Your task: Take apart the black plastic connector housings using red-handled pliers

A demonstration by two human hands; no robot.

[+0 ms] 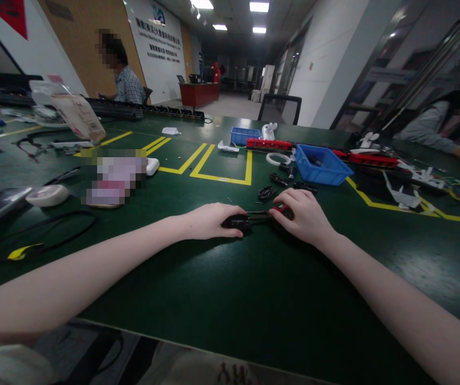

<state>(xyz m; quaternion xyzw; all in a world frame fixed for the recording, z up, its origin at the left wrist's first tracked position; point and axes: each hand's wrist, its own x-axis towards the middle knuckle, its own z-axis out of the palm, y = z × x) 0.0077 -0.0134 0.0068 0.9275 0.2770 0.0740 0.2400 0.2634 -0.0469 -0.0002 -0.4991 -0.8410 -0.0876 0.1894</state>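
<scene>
My left hand [209, 220] is closed around a small black plastic part [238, 223] low over the green table, fingers on its far side and thumb on the near side. In my right hand [305, 215] is a screwdriver [281, 209] with a red and black handle, gripped between thumb and fingers. Its metal shaft points left and reaches the black part; the exact contact at the tip is too small to make out. Just beyond my hands lie several loose black parts [267, 192] and a few tiny screw-like pieces [258, 202].
Behind my right hand stands a blue bin [321, 168] beside a white ring [278, 159] and red strips [270, 144]. A smaller blue bin [244, 135] is farther back. To the left are a phone [117, 179], tape roll [47, 195], cables and a bottle [79, 115]. Two people sit beyond.
</scene>
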